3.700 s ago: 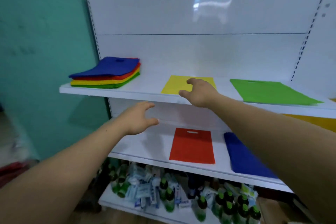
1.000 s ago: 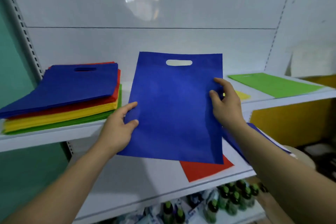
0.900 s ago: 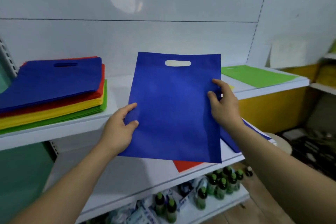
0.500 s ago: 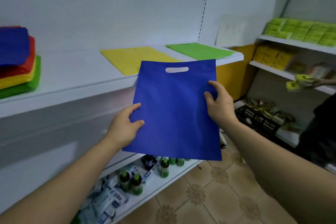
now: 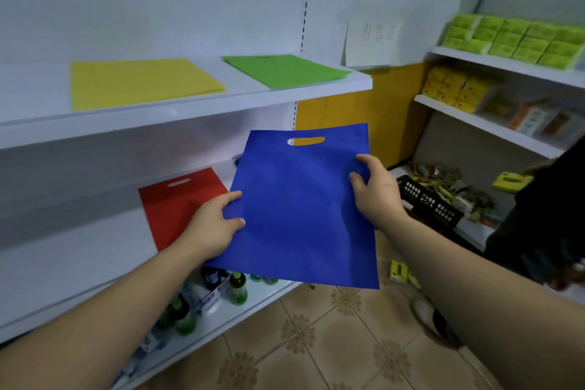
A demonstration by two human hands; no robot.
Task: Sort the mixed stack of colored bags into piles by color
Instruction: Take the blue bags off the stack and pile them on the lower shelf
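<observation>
The left hand (image 5: 210,228) pinches the blue bag's (image 5: 300,209) left edge and the right hand (image 5: 375,188) pinches its right edge, holding it in the air before the shelves. A red bag (image 5: 177,199) lies on the middle shelf (image 5: 79,250); yellow (image 5: 139,82) and green (image 5: 281,70) bags lie above.

The left bag (image 5: 142,82) and right bag (image 5: 281,70) lie apart on the upper shelf (image 5: 177,114); a third bag (image 5: 177,203) lies below.
</observation>
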